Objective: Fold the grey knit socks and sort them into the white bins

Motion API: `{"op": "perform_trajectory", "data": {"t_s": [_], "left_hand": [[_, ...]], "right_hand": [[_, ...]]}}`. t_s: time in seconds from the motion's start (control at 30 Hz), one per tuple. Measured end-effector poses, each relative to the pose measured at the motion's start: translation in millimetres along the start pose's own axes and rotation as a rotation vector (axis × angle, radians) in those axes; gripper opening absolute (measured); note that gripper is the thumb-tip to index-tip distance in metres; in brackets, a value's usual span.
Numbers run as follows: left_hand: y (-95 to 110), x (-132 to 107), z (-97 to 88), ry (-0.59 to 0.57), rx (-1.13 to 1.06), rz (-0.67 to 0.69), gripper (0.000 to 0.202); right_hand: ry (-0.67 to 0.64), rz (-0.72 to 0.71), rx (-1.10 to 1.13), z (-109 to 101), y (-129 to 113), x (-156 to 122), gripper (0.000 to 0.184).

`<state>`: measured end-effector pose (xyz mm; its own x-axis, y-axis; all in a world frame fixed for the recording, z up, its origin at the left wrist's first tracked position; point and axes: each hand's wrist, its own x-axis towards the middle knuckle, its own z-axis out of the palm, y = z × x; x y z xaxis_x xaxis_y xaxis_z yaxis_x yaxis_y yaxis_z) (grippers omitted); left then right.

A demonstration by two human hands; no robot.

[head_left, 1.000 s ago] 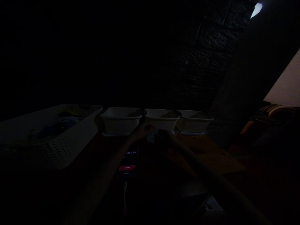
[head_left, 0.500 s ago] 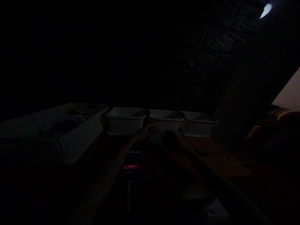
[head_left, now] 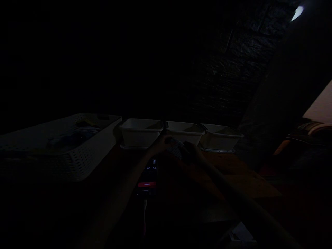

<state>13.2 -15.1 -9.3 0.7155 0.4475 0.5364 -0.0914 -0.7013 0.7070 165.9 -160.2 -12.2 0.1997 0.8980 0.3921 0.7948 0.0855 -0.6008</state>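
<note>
The picture is very dark. In front of the middle white bin (head_left: 184, 133), both hands are close together on a small greyish patterned piece of cloth (head_left: 176, 151); its exact kind is too dim to tell. My left hand (head_left: 164, 141) pinches it from the left, fingers curled. On the other side my right hand (head_left: 192, 152) is closed on its right edge, mostly in shadow. The cloth hangs between the hands above the wooden table (head_left: 233, 174).
A white perforated basket (head_left: 95, 152) holding dark, crumpled items stands at the left. Two more white bins, a left one (head_left: 141, 135) and a right one (head_left: 220, 138), flank the middle bin. A lit phone (head_left: 147, 178) showing a timer lies before them, with a cable (head_left: 144, 211) attached.
The cloth shows more, stretched up between my hands, and my left fingers sit a little higher on it. The whole view has shifted slightly.
</note>
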Motion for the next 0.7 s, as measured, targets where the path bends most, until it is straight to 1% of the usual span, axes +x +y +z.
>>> {"op": "perform_trajectory", "data": {"t_s": [0.1,0.23,0.3,0.37,0.4,0.47,0.57,0.6,0.67,0.7], "left_hand": [[2,2,-2.3,0.052,-0.025,0.021,0.036],[7,3,-5.7,0.084,-0.040,0.020,0.034],[10,3,-7.1,0.100,-0.046,0.016,0.032],[12,3,-8.5,0.127,-0.044,0.012,0.031],[13,3,-9.3,0.139,-0.041,0.011,0.031],[11,4,-11.3,0.172,-0.029,0.009,0.031],[7,7,-14.5,0.292,-0.012,-0.024,0.033],[5,7,-15.2,0.334,-0.006,-0.038,0.034],[2,8,-15.7,0.381,0.014,-0.051,0.035],[0,8,-15.4,0.386,0.027,-0.050,0.035]], "right_hand": [[0.039,-0.015,0.003,2,-4,4,0.044],[0.086,-0.012,-0.091,3,-8,10,0.044],[0.091,0.000,-0.106,4,-10,12,0.043],[0.073,-0.006,-0.068,5,-11,11,0.044],[0.054,-0.007,-0.014,5,-12,10,0.044],[0.017,0.029,0.188,4,-14,7,0.045],[0.011,0.184,0.580,1,-15,1,0.060],[0.021,0.236,0.672,-1,-15,-1,0.064],[0.023,0.293,0.762,-4,-15,-5,0.060],[0.009,0.289,0.762,-4,-14,-7,0.056]]}}
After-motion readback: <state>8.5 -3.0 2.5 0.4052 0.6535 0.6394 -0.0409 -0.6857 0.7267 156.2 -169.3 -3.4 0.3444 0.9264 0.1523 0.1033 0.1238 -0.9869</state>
